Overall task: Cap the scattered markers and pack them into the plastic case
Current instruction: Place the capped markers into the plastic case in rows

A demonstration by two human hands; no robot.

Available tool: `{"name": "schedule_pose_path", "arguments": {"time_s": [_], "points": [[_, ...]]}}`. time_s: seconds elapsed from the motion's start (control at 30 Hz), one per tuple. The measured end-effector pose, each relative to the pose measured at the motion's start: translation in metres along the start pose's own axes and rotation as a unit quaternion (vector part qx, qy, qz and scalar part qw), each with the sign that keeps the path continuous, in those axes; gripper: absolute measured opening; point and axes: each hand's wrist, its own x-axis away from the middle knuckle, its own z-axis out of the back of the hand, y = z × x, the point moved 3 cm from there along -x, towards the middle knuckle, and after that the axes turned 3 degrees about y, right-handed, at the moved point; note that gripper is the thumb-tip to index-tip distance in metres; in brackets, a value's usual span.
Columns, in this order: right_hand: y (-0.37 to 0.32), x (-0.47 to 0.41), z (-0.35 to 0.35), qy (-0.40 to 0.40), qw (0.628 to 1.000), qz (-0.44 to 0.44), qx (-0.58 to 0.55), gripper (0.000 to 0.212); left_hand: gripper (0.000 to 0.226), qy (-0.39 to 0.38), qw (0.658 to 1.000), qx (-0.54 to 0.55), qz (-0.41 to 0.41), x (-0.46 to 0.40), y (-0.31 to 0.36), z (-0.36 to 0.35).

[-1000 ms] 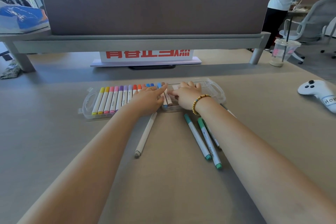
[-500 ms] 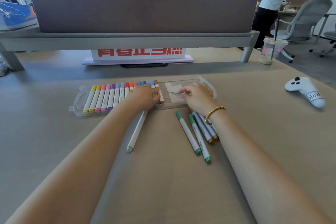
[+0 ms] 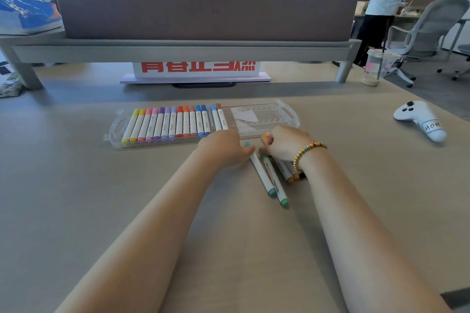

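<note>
Inspector: Office desk (image 3: 101,211), tan top. Plastic case (image 3: 287,115) lies open; sixteen capped markers (image 3: 173,124) fill its left slots in colour order, so the right slots await the rest.

Clerk: Hands?

Inspector: Left hand (image 3: 223,147) rests on a teal marker (image 3: 260,173). Right hand (image 3: 284,143) pinches an orange one; about five lie loose.

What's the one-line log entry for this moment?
stage: picking up loose markers | left hand: on teal marker | right hand: on marker cluster | plastic case: left part filled, right slots free
</note>
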Motion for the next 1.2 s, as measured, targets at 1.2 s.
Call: {"name": "schedule_pose_path", "arguments": {"time_s": [1.2], "points": [[-0.014, 0.009, 0.013, -0.034, 0.971, 0.007, -0.238, 0.028, 0.031, -0.021, 0.978, 0.202, 0.044, -0.01, -0.032, 0.031]]}}
